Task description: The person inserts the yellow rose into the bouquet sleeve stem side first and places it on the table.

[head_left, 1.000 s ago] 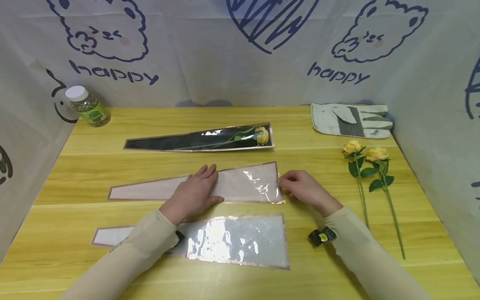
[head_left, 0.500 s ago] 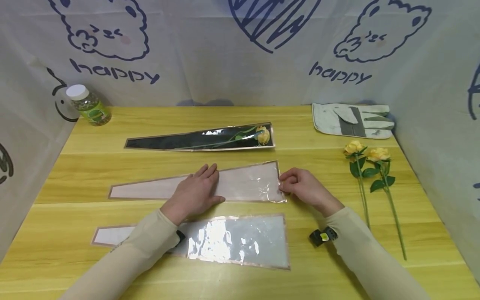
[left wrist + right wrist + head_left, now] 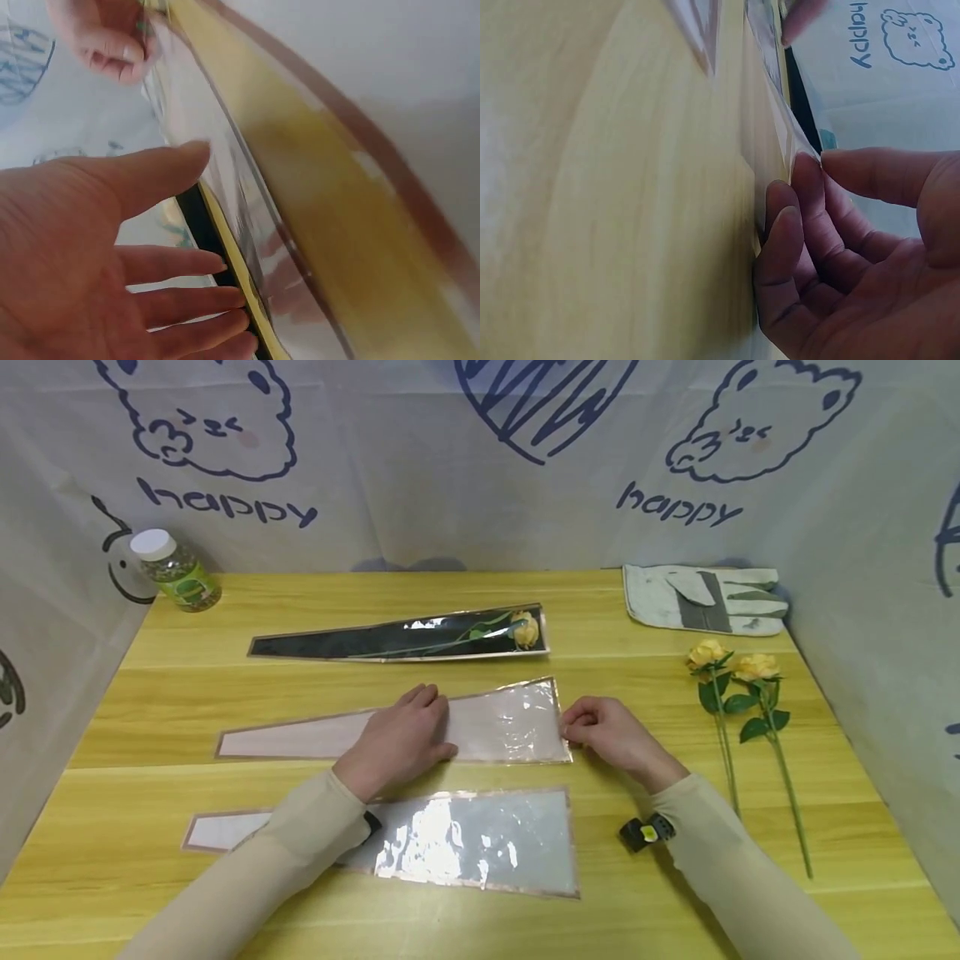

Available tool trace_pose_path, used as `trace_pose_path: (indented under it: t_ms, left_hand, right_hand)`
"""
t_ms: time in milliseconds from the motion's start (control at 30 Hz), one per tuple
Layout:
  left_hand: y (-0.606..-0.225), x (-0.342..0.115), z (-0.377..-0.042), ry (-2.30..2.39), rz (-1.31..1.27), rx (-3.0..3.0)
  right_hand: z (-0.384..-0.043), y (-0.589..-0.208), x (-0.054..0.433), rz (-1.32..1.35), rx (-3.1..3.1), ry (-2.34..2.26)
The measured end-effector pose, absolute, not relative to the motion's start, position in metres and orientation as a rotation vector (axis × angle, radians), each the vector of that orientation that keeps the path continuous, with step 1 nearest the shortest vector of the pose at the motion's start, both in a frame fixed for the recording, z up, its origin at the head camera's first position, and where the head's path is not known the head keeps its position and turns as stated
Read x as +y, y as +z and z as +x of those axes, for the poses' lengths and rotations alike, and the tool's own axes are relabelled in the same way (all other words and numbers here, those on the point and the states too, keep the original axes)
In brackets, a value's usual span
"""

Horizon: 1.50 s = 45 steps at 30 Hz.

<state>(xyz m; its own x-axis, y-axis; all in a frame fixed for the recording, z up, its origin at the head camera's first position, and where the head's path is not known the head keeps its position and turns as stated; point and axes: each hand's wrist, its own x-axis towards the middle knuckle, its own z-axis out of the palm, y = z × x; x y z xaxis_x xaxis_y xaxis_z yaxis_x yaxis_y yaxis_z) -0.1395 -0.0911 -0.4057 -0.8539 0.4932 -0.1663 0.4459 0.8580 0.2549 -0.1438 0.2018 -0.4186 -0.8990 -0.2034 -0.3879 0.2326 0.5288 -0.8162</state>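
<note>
pink wrapper, pinched by right hand

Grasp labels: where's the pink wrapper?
Head view, centre: pink wrapper partly under left hand, between black wrapper and silvery wrapper, right hand at its right end.

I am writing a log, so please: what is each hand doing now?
Left hand: open, over the pink bag.
Right hand: closed, pinching the same bag at its wide end.

Lidded jar, grey-white glove, bear-printed cloth
</note>
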Motion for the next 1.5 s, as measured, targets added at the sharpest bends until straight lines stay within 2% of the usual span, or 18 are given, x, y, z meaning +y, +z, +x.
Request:
trace_pose_path:
  t_ms: [400, 667, 1267, 1500]
  left_hand:
    - [-0.391, -0.027, -0.159, 0.365, 0.995, 2.813]
    - [-0.388, 0.003, -0.168, 0.333, 1.081, 2.703]
    - [-0.397, 0.019, -0.179, 0.450, 1.087, 2.654]
    - [-0.398, 0.016, -0.182, 0.475, 1.137, 2.646]
  right_hand:
    - [-0.144, -0.416, 0.202, -0.050, 2.366, -1.347]
    - [-0.143, -0.414, 0.200, -0.056, 2.378, -1.368]
    - [-0.142, -0.417, 0.201, -0.030, 2.395, -1.321]
    - [-0.144, -0.420, 0.209, -0.222, 2.495, -1.208]
